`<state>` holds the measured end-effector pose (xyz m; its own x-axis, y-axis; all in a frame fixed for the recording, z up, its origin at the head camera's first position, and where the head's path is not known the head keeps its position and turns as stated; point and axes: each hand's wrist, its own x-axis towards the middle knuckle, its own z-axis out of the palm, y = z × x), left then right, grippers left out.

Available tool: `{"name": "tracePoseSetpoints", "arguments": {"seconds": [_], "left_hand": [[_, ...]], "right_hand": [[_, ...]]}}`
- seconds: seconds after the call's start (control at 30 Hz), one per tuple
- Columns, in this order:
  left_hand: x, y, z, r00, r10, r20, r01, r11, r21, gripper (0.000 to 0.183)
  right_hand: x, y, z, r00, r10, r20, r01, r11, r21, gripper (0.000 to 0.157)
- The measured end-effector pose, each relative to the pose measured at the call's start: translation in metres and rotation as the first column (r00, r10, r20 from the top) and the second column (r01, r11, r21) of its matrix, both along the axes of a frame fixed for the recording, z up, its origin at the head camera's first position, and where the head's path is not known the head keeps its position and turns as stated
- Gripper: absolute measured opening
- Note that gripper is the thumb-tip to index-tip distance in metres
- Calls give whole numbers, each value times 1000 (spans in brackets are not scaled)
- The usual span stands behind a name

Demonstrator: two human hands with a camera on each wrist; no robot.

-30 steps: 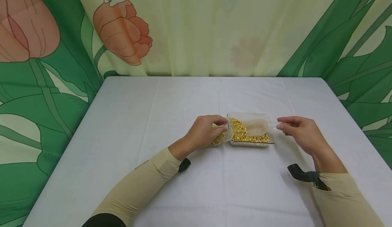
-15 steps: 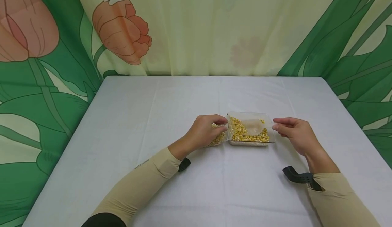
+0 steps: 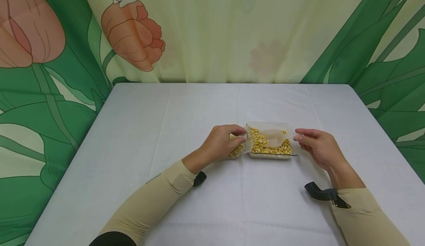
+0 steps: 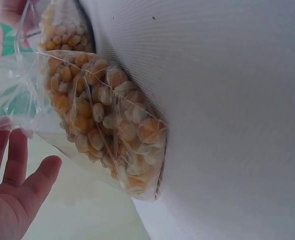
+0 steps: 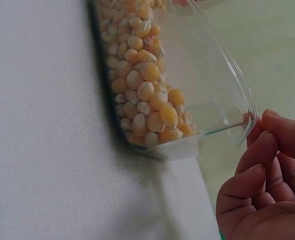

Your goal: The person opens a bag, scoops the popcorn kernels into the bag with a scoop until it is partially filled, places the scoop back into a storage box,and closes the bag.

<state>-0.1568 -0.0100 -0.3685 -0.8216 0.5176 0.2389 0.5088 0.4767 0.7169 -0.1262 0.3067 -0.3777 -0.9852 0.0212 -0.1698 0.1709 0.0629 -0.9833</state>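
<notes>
Yellow corn kernels (image 3: 259,138) fill much of a clear rectangular container (image 3: 270,157) on the table. A translucent scoop (image 3: 274,137) lies among the kernels, its handle toward the container's right end. Thumb and index finger of my right hand (image 3: 317,146) pinch that handle end, close at the rim in the right wrist view. On the other side, my left hand (image 3: 220,142) holds the clear top of a plastic bag (image 4: 105,120) of corn kernels. The bag rests on the table, its mouth right at the container's left end.
A white cloth covers the table (image 3: 199,102). Behind it hangs a curtain (image 3: 216,32) printed with flowers and leaves. A dark wrist mount (image 3: 320,192) sits below the right hand.
My right hand has moved left toward the container, and the scoop has gone deeper among the kernels, with a few now on its far side. The left hand and bag have stayed put.
</notes>
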Motion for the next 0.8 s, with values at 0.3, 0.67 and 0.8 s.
{"name": "tracePoseSetpoints", "arguments": {"seconds": [0.3,0.67,0.8], "left_hand": [[1,-1,0,1000,-1,5,1,1000,-6,21],[1,-1,-1,1000,-3,-2,3,1000,-3,21],[0,-1,-1,1000,-6,-12,6,1000,3,21]], "right_hand": [[0,6,-4,1000,0,11,1,995,-100,14],[1,14,-2,1000,-11,26,16,976,-215,20],[2,18,2,999,-25,23,30,969,-245,20]]}}
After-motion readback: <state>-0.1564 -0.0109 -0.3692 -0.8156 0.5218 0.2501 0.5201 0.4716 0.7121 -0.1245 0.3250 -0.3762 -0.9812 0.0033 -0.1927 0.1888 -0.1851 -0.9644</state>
